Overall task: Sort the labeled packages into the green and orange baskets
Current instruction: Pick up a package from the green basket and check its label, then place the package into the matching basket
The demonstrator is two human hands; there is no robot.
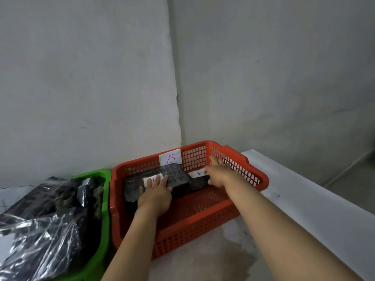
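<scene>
Both bare forearms reached into the orange basket [203, 230], which stood on the worktop [304, 209]. Inside lay a black wrapped package [178, 177] — glossy, with a white label marked in red — under the flat, released grip of the left hand [156, 194]. Beside it sat a smaller dark package [197, 182] labelled B, the right hand [218, 173] spread open over it. Plastic-wrapped bundles [44, 220] filled the green basket [104, 220] alongside.

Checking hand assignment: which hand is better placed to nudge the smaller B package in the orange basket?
Right. The right hand already sits at the smaller B package near the orange basket far wall. The left hand lies flat on the larger package and would have to cross over.
</scene>
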